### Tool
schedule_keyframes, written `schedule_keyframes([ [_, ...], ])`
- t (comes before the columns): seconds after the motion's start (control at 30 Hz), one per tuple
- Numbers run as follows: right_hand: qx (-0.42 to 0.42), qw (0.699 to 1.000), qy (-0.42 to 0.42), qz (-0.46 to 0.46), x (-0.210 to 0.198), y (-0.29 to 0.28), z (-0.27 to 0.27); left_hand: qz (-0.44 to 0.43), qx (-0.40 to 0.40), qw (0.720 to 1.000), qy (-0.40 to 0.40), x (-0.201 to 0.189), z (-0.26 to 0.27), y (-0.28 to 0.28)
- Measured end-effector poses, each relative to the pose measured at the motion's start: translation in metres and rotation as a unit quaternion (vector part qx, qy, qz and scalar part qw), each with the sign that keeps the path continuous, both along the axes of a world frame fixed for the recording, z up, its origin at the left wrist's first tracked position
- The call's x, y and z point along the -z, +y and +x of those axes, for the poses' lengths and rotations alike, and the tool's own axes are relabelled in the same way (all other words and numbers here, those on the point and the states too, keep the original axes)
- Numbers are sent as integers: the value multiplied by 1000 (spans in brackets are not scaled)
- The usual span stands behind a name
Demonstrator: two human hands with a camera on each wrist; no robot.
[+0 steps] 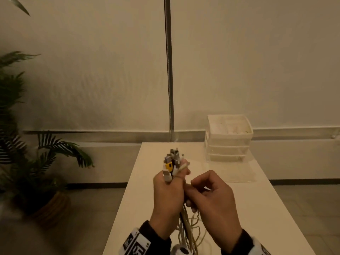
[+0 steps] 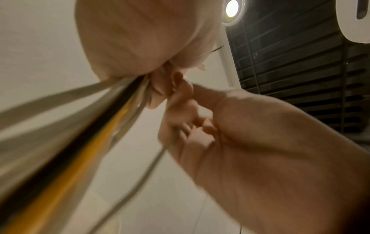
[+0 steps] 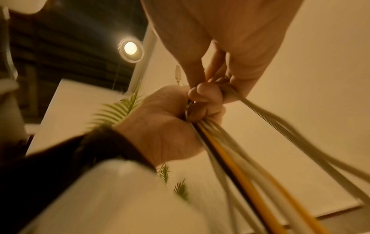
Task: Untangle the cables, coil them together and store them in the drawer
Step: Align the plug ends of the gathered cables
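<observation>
While the left hand (image 1: 168, 197) clenches its fingers around a bundle of cables (image 1: 187, 225), the connector ends (image 1: 173, 161) stick up out of the fist in a tight cluster, one of them yellow. Just beside it, touching, the right hand (image 1: 214, 199) curls its fingers and pinches a pale strand at the same bundle. Below both fists the cords hang down in loose loops toward the white table (image 1: 257, 218); the right wrist view shows white, black and yellow strands side by side. At the table's far right end stands a white drawer unit (image 1: 229, 138), well apart from the hands. A potted palm (image 1: 22, 144) stands on the floor to the left.
</observation>
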State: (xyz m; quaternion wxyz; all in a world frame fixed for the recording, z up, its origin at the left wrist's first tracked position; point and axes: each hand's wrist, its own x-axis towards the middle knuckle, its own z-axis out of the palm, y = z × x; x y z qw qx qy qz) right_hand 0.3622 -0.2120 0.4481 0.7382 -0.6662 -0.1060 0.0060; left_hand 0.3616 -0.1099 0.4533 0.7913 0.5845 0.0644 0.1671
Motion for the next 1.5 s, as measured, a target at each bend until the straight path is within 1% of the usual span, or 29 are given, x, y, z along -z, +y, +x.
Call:
schedule_keyframes([
  [0.07, -28, 999, 3, -29, 9, -5, -3, -4, -15, 1000, -2, -3, 1, 8],
  [0.13, -72, 994, -3, -77, 21, -15, -3, -21, 0, 999, -29, -5, 2, 19],
  [0.2, -129, 981, -21, -146, 35, -30, 0, -62, 20, 996, -54, -9, 0, 34],
  [0.23, -160, 973, -19, -164, 41, -39, 3, -81, 33, 994, -64, -12, -1, 43],
  [0.27, -188, 966, -10, -177, 46, -47, 6, -86, 40, 993, -68, -17, -2, 51],
  [0.3, -209, 960, 1, -188, 49, -56, 10, -72, 38, 994, -67, -20, -3, 59],
  [0.4, -234, 945, 24, -228, 54, -76, 20, 20, 29, 998, -60, -28, -9, 73],
  [0.43, -233, 940, 21, -249, 54, -81, 24, 46, 45, 996, -58, -28, -11, 75],
  [0.47, -226, 935, 11, -274, 52, -84, 28, 92, 70, 992, -53, -27, -13, 76],
  [0.5, -218, 931, 3, -292, 49, -85, 32, 176, 100, 978, -51, -27, -16, 74],
  [0.53, -209, 934, 6, -291, 46, -84, 34, 286, 124, 949, -51, -24, -17, 71],
  [0.57, -202, 940, 17, -276, 42, -82, 37, 389, 141, 909, -51, -21, -17, 64],
  [0.6, -200, 947, 32, -250, 37, -78, 38, 449, 159, 878, -49, -16, -16, 54],
  [0.63, -208, 953, 45, -217, 33, -72, 38, 473, 167, 864, -44, -10, -14, 42],
  [0.67, -219, 958, 57, -176, 29, -64, 38, 472, 163, 866, -37, -4, -12, 30],
  [0.73, -226, 967, 82, -86, 22, -52, 35, 448, 128, 885, -17, 9, -6, 13],
  [0.77, -221, 969, 89, -58, 19, -49, 35, 439, 110, 892, -3, 12, -4, 9],
  [0.83, -219, 970, 99, -38, 16, -50, 36, 454, 103, 885, -3, 14, -2, 10],
  [0.93, -220, 969, 105, -30, 14, -59, 37, 488, 122, 864, -12, 16, 1, 17],
  [1.0, -220, 970, 94, -31, 15, -62, 40, 485, 110, 867, -5, 14, 3, 19],
  [1.03, -223, 970, 91, -35, 18, -63, 42, 475, 84, 876, -11, 15, 5, 19],
  [1.07, -226, 969, 93, -37, 22, -63, 43, 449, 46, 892, -14, 15, 8, 20],
  [1.13, -236, 966, 104, -34, 33, -65, 45, 360, -33, 932, 1, 12, 15, 27],
  [1.17, -240, 964, 110, -29, 39, -67, 44, 320, -67, 945, 4, 10, 18, 34],
  [1.23, -237, 964, 119, -28, 49, -74, 42, 261, -128, 957, 0, 7, 22, 52],
  [1.33, -217, 965, 140, -48, 61, -84, 40, 201, -181, 963, 8, 3, 27, 76],
  [1.37, -210, 965, 146, -54, 63, -85, 40, 210, -191, 959, 12, 3, 28, 78],
  [1.47, -166, 971, 162, -56, 64, -80, 40, 287, -215, 934, 8, 3, 26, 66],
  [1.5, -153, 973, 164, -48, 64, -78, 41, 291, -221, 931, -6, 2, 24, 59],
])
